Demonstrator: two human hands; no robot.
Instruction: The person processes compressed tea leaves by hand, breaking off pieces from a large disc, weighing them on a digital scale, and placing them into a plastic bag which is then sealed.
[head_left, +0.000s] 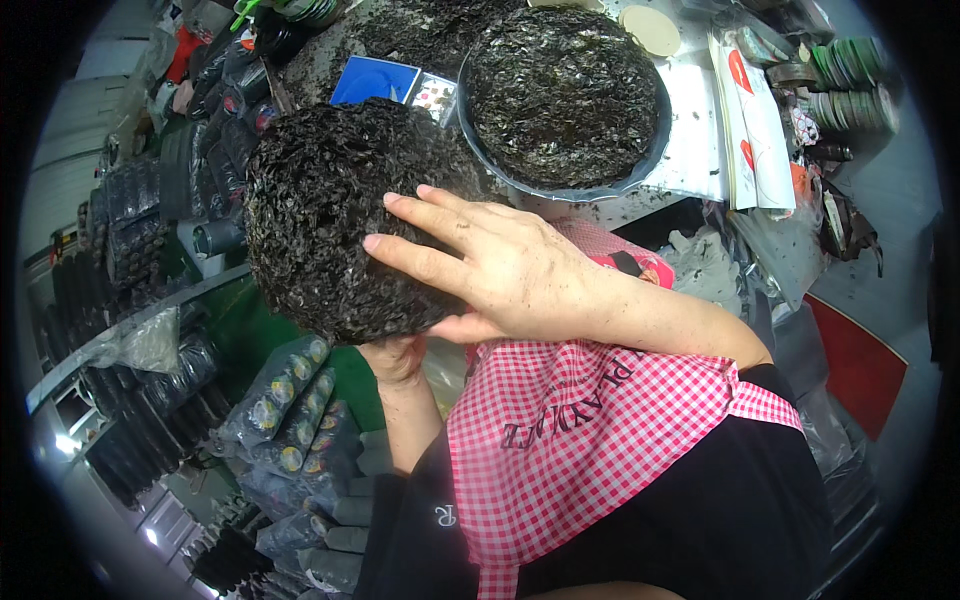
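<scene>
A thick, round cake of dark dried seaweed (322, 225) is held tilted in front of me, left of the middle. My left hand (394, 356) supports it at the lower edge, its fingers mostly hidden behind the cake. Across the near face lies my right hand (480, 262), fingers spread on the seaweed and thumb at the rim; dark flecks stick to its skin. Beyond, on the worktable, a stack of similar seaweed cakes (562, 97) fills a round tub lined with clear plastic (664, 142).
Loose seaweed bits (435, 30) litter the table behind a blue flat box (375, 79). Beige discs (651, 30) and printed plastic bags (757, 127) lie at the right. Bagged dark rolls (277, 397) stand low at the left; a checked apron (570, 442) covers my front.
</scene>
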